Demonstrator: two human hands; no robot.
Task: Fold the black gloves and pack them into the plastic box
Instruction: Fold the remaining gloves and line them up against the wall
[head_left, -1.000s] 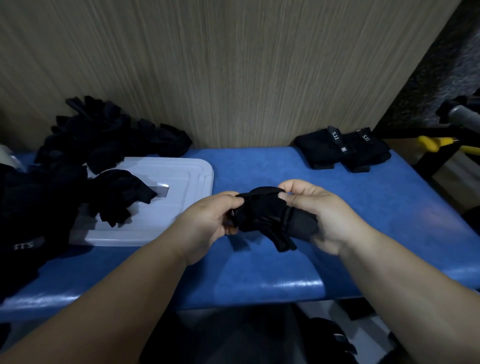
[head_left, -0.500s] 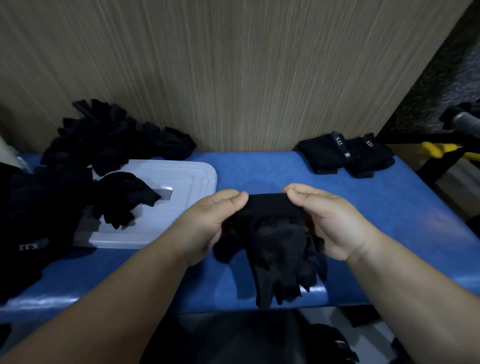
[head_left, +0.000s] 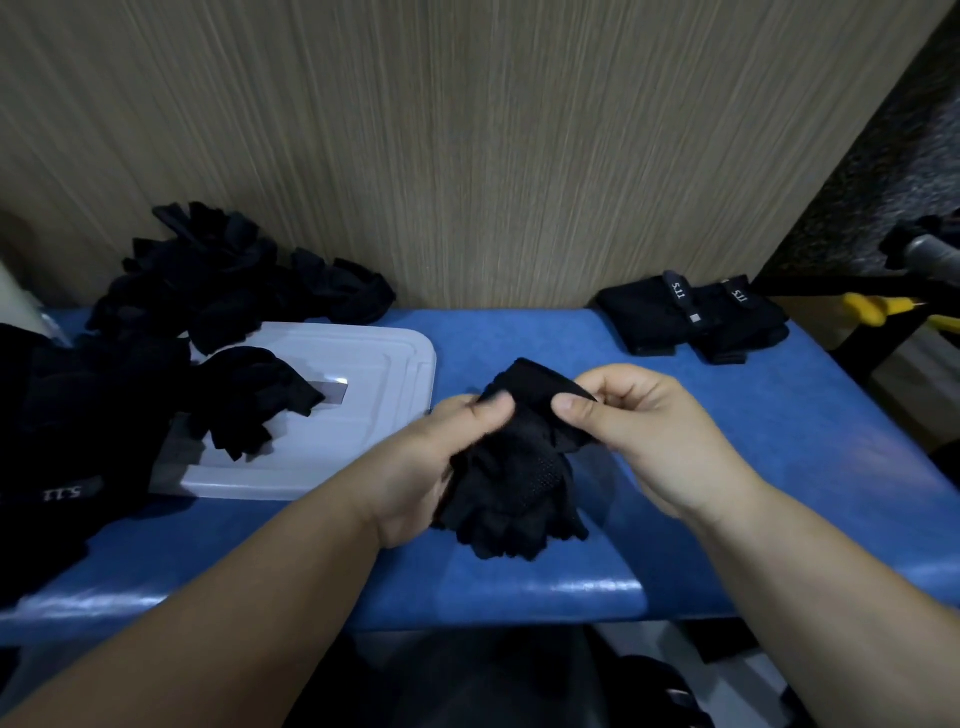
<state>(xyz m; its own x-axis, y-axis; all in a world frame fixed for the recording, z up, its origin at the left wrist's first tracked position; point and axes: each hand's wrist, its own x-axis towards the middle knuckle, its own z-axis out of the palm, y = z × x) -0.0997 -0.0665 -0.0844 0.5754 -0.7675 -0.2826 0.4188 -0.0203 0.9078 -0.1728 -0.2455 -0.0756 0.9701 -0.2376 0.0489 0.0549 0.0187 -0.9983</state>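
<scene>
Pinching the black glove (head_left: 514, 467) over the tabletop (head_left: 779, 441), right of the plastic box (head_left: 374, 395), left hand (head_left: 415, 467) and right hand (head_left: 644, 436) grip its cuff. Left fingers are hidden behind fabric. Glove hung flat earlier; now bunched.

Held glove (head_left: 514, 467) was black matt cloth; palm patch showed fine perforated, mesh-like texture. Plastic box (head_left: 363, 364) looked whitish, translucent, smooth, with dull sheen. Bench top (head_left: 779, 441) was blue, smooth, vinyl-like; front edge carried glossy highlights. Wall panel (head_left: 467, 156) looked wood-grained, matt, finely streaked. Folded gloves (head_left: 644, 317) were black matt cloth.
</scene>
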